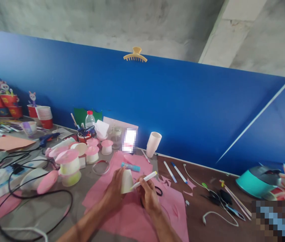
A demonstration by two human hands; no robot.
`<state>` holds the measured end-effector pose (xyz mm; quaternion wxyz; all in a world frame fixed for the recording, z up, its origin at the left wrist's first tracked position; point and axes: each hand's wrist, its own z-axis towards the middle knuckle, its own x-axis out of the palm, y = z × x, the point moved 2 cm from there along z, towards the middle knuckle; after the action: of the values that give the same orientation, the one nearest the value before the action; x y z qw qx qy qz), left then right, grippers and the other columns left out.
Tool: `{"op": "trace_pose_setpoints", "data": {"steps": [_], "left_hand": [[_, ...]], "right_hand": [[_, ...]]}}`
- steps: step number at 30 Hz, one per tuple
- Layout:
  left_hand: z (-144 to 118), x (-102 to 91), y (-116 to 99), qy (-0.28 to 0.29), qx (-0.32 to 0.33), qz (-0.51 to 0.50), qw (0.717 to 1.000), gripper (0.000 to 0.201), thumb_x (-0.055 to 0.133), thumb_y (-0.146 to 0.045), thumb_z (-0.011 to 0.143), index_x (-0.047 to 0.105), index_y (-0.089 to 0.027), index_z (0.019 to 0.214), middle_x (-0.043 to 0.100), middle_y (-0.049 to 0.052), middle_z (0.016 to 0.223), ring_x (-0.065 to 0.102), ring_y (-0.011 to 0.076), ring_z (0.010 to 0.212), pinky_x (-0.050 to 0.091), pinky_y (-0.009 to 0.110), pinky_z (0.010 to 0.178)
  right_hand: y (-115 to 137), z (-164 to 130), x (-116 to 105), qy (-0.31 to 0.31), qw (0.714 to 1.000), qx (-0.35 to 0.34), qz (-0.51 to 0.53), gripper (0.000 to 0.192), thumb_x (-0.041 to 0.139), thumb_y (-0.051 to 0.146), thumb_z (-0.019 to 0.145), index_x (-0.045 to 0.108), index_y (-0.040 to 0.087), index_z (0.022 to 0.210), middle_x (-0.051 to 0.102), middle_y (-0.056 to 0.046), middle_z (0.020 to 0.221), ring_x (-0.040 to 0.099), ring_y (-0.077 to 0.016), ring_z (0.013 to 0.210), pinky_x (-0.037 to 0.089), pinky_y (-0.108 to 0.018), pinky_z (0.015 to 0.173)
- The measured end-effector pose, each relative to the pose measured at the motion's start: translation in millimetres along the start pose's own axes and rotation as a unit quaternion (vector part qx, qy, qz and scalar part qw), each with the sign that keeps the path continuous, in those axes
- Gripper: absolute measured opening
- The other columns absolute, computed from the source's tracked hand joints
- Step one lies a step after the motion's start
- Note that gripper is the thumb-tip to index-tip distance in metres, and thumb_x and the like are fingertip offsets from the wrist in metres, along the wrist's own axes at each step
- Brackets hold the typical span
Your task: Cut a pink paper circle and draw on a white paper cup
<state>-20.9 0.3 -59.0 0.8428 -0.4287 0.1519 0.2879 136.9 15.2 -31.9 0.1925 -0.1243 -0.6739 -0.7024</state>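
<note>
Blue partition panels (182, 111) back a cluttered craft table (200, 208), with a yellow hair clip (135, 54) perched on the top edge. On pink paper (132, 215) near the table's front, the left hand (114, 193) is wrapped around a small white paper cup (126, 181), held on its side. The right hand (149, 196) is closed on a white marker (144, 179), whose tip touches the cup. A glue stick (131, 166) lies just behind the cup; scissors (158, 191) lie beside the right hand. Pink-topped cups (69, 164) stand to the left.

Blue partition (172, 101) under grey concrete ceiling (107, 23)
</note>
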Motion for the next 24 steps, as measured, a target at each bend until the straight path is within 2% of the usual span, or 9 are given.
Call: {"op": "trace_pose_setpoints", "data": {"steps": [4, 9, 11, 17, 20, 24], "left_hand": [[-1.5, -0.3, -2.3, 0.000, 0.008, 0.003, 1.000, 0.059, 0.053, -0.021, 0.087, 0.042, -0.014, 0.145, 0.058, 0.020, 0.133, 0.058, 0.0334, 0.127, 0.052, 0.055, 0.105], [-1.7, 0.8, -1.8, 0.001, 0.004, 0.007, 1.000, 0.059, 0.053, -0.022, 0.088, 0.042, -0.016, 0.145, 0.060, 0.020, 0.131, 0.060, 0.0350, 0.123, 0.054, 0.056, 0.101], [-1.6, 1.5, -0.6, 0.003, 0.012, 0.010, 1.000, 0.059, 0.053, -0.023, 0.088, 0.042, -0.016, 0.145, 0.061, 0.021, 0.131, 0.060, 0.0362, 0.124, 0.054, 0.057, 0.101], [-2.8, 1.5, 0.1, 0.008, 0.025, 0.030, 0.999, 0.060, 0.051, -0.018, 0.087, 0.041, -0.010, 0.145, 0.057, 0.024, 0.136, 0.058, 0.0370, 0.127, 0.051, 0.057, 0.105], [-2.8, 0.2, -2.2, 0.012, 0.029, 0.032, 0.999, 0.058, 0.049, -0.017, 0.088, 0.039, -0.012, 0.146, 0.054, 0.023, 0.140, 0.054, 0.0371, 0.132, 0.047, 0.059, 0.108], [-2.4, -0.3, -1.8, 0.026, 0.040, 0.028, 0.998, 0.063, 0.052, -0.016, 0.087, 0.036, -0.015, 0.148, 0.055, 0.022, 0.139, 0.053, 0.0375, 0.133, 0.046, 0.061, 0.109]], "right_hand": [[-5.0, 0.6, -3.3, 0.028, 0.999, -0.016, -0.028, 0.038, 0.076, 0.057, 0.074, 0.064, 0.022, 0.065, 0.048, 0.004, 0.050, 0.041, -0.0131, 0.047, 0.034, -0.029, 0.049], [-7.2, 0.8, -5.2, 0.053, 0.997, -0.032, -0.047, 0.037, 0.075, 0.055, 0.077, 0.066, 0.022, 0.065, 0.049, 0.004, 0.050, 0.040, -0.0124, 0.047, 0.033, -0.027, 0.049], [-6.2, 1.7, -4.7, 0.047, 0.997, -0.036, -0.049, 0.037, 0.076, 0.054, 0.076, 0.065, 0.022, 0.063, 0.049, 0.004, 0.049, 0.040, -0.0120, 0.046, 0.033, -0.027, 0.049], [-5.5, 4.1, -5.0, -0.031, 0.999, -0.033, -0.028, 0.038, 0.081, 0.054, 0.069, 0.061, 0.022, 0.062, 0.048, 0.006, 0.047, 0.042, -0.0115, 0.044, 0.038, -0.026, 0.047], [-5.6, 1.4, -3.4, -0.025, 0.999, -0.029, -0.024, 0.039, 0.079, 0.055, 0.071, 0.061, 0.022, 0.062, 0.049, 0.005, 0.050, 0.043, -0.0121, 0.046, 0.038, -0.026, 0.047], [-2.4, -3.1, -0.1, 0.017, 0.997, -0.048, -0.056, 0.039, 0.075, 0.057, 0.076, 0.064, 0.022, 0.065, 0.052, 0.003, 0.052, 0.043, -0.0135, 0.048, 0.037, -0.027, 0.047]]}}
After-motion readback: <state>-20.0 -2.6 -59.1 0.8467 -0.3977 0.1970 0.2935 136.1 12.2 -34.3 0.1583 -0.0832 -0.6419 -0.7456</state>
